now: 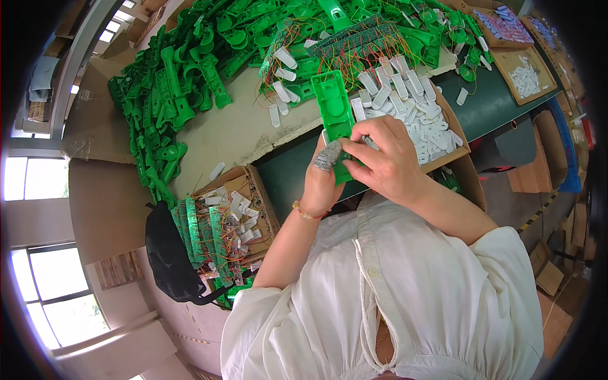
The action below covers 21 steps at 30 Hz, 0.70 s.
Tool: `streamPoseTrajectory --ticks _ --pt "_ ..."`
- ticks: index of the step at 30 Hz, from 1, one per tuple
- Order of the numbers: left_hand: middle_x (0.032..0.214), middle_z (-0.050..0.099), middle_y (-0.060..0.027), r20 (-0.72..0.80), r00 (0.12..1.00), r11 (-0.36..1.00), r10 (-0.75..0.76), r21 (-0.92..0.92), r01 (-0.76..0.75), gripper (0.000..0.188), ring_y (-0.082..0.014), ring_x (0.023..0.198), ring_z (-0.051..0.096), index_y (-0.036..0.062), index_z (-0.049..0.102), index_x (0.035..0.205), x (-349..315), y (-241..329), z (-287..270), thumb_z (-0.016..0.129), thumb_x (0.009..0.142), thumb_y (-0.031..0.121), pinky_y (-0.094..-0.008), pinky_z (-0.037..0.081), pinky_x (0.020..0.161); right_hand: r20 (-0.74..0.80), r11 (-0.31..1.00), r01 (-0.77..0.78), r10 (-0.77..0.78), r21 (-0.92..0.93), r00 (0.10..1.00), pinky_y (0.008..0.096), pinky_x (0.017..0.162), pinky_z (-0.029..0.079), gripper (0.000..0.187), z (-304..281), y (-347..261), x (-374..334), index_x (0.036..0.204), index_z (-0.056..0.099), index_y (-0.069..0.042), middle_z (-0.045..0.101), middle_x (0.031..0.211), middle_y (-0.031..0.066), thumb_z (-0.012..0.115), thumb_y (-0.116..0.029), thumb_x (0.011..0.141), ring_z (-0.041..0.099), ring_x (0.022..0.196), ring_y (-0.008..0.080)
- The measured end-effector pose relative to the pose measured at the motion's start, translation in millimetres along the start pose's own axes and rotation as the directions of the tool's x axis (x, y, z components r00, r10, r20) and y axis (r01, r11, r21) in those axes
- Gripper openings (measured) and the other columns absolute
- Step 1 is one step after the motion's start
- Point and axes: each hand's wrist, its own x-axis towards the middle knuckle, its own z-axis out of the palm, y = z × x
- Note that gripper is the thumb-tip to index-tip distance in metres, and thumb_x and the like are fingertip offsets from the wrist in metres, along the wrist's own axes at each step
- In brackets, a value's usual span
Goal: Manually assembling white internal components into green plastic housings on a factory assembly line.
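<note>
A long green plastic housing (332, 101) is held up in front of my chest, its hollow inside facing me. Wrapped around its lower left side is my left hand (322, 171), with grey tape or cloth around the thumb. My right hand (387, 158) pinches at the housing's lower part with thumb and fingers; whether a small piece sits between those fingertips is hidden. Just beyond my right hand lies a cardboard tray of small white plastic pieces (425, 130). Circuit board strips (361, 37) with red and yellow wires lie behind the housing.
A large heap of green housings (183, 82) covers the table's far left. At the left, a cardboard box (263, 215) holds wired boards and white parts, with a black bag (171, 253) beside it. A shallow tray of white bits (524, 79) stands far right.
</note>
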Motion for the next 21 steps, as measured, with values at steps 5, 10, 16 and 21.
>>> streamPoseTrajectory --ticks 5,10,16,21 --pt "0.114 0.049 -0.0080 -0.032 0.999 0.993 0.030 0.115 -0.026 0.039 -0.0190 0.103 0.050 0.0042 0.038 0.123 -2.5 -3.7 -1.6 0.043 0.090 0.025 -0.0327 0.042 0.086 0.006 0.865 -0.245 0.270 0.438 0.963 0.0286 0.069 0.041 0.031 3.9 6.6 -15.7 0.088 0.063 -0.006 0.051 0.089 0.0032 0.075 -0.011 0.060 0.050 0.084 0.0186" --pt "0.112 0.052 -0.0106 0.002 1.000 0.988 -0.008 0.155 0.008 0.042 -0.0202 0.100 0.053 0.0047 0.040 0.122 -3.2 8.9 1.3 0.048 0.089 0.030 -0.0343 0.046 0.078 0.075 0.754 -0.359 0.383 0.550 0.921 0.0285 0.067 0.045 0.033 -6.3 15.4 -15.5 0.092 0.056 -0.004 0.051 0.091 0.0058 0.075 -0.012 0.066 0.053 0.081 0.0161" --pt "0.109 0.055 -0.0050 -0.001 0.999 0.991 0.053 0.119 -0.052 0.044 -0.0133 0.094 0.055 0.0059 0.038 0.129 -9.5 3.6 1.7 0.047 0.092 0.027 -0.0275 0.047 0.074 0.060 0.680 -0.325 0.382 0.657 0.922 0.0234 0.062 0.048 0.031 -1.8 10.0 -20.1 0.090 0.054 -0.003 0.050 0.092 0.0061 0.075 -0.008 0.067 0.055 0.075 0.0135" --pt "0.108 0.055 -0.0096 -0.114 0.991 0.992 0.070 0.115 -0.056 0.041 -0.0201 0.099 0.054 0.0027 0.044 0.121 -6.7 7.3 17.1 0.050 0.089 0.028 -0.0343 0.045 0.084 0.123 0.567 -0.376 0.432 0.733 0.893 0.0244 0.070 0.049 0.036 -0.5 0.9 -26.1 0.094 0.051 -0.002 0.047 0.096 0.0061 0.074 -0.004 0.067 0.054 0.081 0.0138"
